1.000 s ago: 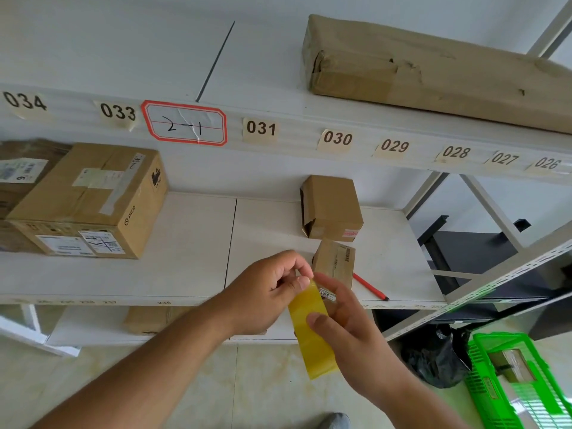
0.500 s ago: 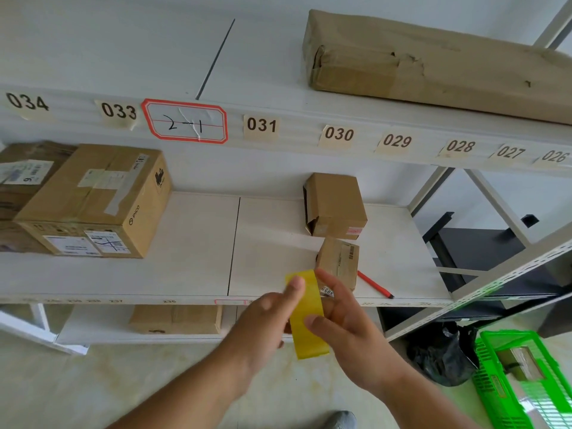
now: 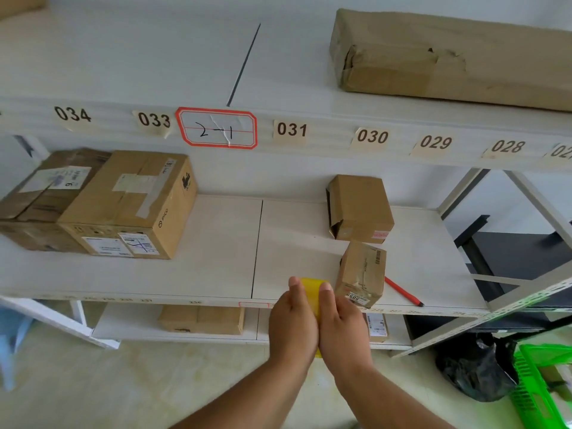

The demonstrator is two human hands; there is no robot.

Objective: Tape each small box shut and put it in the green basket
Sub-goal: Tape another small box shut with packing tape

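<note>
1. The tape (image 3: 311, 292), a yellow strip, sits between my two hands, just in front of the shelf (image 3: 216, 258) edge.
2. My left hand (image 3: 292, 320) and right hand (image 3: 342, 323) are pressed side by side, each pinching the tape with a thumb on top; most of the strip is hidden behind them.
3. The small box (image 3: 362, 272) stands tilted at the shelf's front edge, just right of my right hand; I cannot tell whether they touch.
4. A second box (image 3: 360, 209) lies behind it, one end open to the left.
5. A red pen (image 3: 404, 291) lies just right of the small box.
6. Bigger cartons (image 3: 123, 205) sit well apart on the left.
7. Number labels (image 3: 291, 130) run along the upper shelf rail; a long parcel (image 3: 448, 57) rests above.
8. The green basket (image 3: 538, 385) stands on the pale tiled floor at lower right, beside a black bag (image 3: 473, 370).
</note>
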